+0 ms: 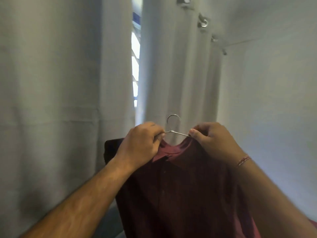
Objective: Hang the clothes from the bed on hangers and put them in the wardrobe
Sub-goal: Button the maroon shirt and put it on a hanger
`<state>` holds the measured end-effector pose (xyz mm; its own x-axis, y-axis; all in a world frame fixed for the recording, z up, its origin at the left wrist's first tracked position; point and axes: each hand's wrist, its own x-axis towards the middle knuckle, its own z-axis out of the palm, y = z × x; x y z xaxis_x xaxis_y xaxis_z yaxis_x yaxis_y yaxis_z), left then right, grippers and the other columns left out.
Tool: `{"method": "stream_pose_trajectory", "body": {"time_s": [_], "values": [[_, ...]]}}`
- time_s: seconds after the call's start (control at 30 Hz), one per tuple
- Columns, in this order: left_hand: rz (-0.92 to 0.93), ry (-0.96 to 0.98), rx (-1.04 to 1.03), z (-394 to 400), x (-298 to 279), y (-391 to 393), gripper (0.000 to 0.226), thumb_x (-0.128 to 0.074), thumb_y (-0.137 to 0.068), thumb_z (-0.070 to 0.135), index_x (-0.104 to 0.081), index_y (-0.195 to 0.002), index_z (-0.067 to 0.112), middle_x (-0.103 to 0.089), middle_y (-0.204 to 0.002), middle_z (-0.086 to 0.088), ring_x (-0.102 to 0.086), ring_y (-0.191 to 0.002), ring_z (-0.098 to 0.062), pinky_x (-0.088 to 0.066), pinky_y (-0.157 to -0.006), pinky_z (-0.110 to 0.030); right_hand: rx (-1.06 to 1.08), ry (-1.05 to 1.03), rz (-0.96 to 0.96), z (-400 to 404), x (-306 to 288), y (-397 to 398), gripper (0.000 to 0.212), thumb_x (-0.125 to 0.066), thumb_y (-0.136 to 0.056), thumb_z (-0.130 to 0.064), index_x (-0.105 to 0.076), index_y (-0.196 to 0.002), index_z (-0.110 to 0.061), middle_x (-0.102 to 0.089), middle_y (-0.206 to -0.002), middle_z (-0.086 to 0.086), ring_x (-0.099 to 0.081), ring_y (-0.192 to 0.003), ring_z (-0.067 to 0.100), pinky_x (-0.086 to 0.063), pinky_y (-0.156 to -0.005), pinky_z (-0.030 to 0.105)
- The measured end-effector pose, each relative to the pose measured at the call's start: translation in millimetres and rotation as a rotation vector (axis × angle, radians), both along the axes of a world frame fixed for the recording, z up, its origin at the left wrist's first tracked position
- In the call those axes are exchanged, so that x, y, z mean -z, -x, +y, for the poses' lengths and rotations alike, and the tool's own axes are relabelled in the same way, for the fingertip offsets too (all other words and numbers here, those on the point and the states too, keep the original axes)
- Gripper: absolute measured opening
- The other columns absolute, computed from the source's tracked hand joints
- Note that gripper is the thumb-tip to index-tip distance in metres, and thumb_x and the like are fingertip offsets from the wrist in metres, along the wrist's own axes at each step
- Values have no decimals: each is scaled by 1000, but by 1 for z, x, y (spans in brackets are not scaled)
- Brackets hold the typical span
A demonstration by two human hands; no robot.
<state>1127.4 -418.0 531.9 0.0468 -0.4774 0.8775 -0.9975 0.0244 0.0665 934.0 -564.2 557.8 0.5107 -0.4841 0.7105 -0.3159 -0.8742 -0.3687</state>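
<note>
Pale grey curtains (60,83) fill the left and middle of the view, hanging in long folds from metal eyelets (203,23) near the top. Between two panels a narrow gap (135,66) lets in bright daylight with a bit of blue above. To the right stands a plain whitish wall (274,83), crossed by a thin wire (240,42) that runs from the curtain's edge.

No bed or wardrobe comes into the frame, and what lies under the garment is cut off by the lower edge — only a dim grey-blue patch shows at the bottom left of the cloth. The whole picture is soft, so the weave of the fabric cannot be made out. Most of the hanger (174,125) is hidden inside the garment; only its round steel hook and a short run of wire at the neck show.

The maroon shirt (180,194) hangs in mid-air in front of the curtains, held up at chest height, its round neckline open below the hook and a darker sleeve jutting out to the left. The left hand (140,143) curls round the left shoulder of shirt and hanger; the right hand (212,140) — a red-and-white thread bracelet (243,160) at its wrist — pinches the right shoulder and the wire beneath it.
</note>
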Motion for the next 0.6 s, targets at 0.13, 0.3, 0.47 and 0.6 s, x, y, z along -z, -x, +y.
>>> {"method": "stream_pose_trajectory", "body": {"time_s": [0.13,0.3,0.47,0.6], "values": [[-138,165,-266,76,-11,-11,14,-63,-97,32,-73,-94,22,-70,-98,8,-66,-90,-22,-51,-72,-44,-270,35,-307,45,-13,-45,14,-68,-98,-26,-75,-86,-28,-73,-78,-17,-68,-75,-1,-46,-64,16],[-145,259,-545,204,-32,-16,12,-68,-96,32,-76,-94,24,-69,-99,11,-67,-84,-16,-55,-65,-37,-872,-112,-97,120,-40,-88,27,-55,-106,-34,-77,-98,-20,-77,-90,0,-71,-86,13,-57,-82,34],[-154,224,-736,335,-51,-11,8,-72,-94,25,-77,-94,19,-66,-96,8,-65,-83,-14,-56,-70,-38,-1003,45,-53,220,-54,-153,9,-76,-92,-37,-74,-85,-31,-75,-76,-11,-66,-69,1,-53,-69,32],[-70,131,-916,441,-75,7,27,-79,-89,38,-72,-112,26,-68,-103,7,-64,-92,-11,-56,-84,-41,-1180,-88,-279,319,-54,-200,15,-84,-85,-26,-72,-79,-32,-76,-77,-10,-67,-69,4,-57,-70,37]]}}
